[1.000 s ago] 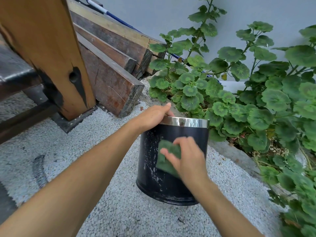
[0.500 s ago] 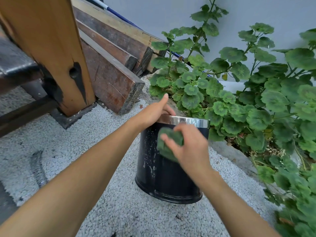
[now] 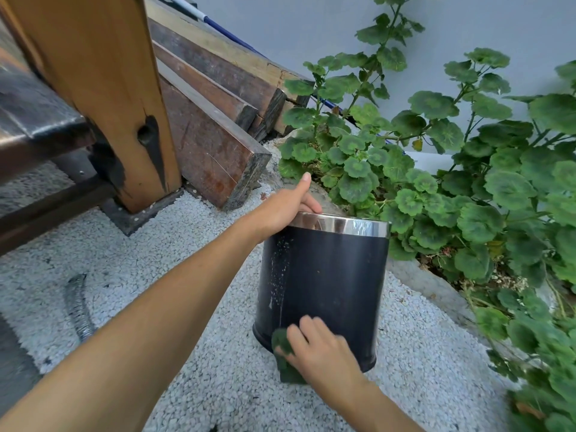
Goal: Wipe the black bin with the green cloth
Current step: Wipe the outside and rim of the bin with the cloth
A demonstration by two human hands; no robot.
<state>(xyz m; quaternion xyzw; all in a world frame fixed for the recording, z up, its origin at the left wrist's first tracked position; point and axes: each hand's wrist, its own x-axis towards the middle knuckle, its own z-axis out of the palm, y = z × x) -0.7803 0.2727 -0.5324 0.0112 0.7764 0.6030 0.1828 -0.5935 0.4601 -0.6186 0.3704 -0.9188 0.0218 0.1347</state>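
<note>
Wiping is judged under way, the green cloth point(image 3: 285, 357) being pressed by the closed right hand point(image 3: 318, 350) low on the black bin point(image 3: 327, 282), which is steadied on gravel point(image 3: 218, 353) by the left hand point(image 3: 282, 210) gripping its rim, and the spotted left side is likely to be called for next.

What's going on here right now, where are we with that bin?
A person is wiping the round black bin with the shiny metal rim, which stands on pale gravel ground beside leafy green plants. The left hand steadies the bin at its rim. The right hand presses the crumpled green cloth against the bin's lower front, near the base. Whitish streaks show on the bin's left side, so that part looks not yet wiped.
</note>
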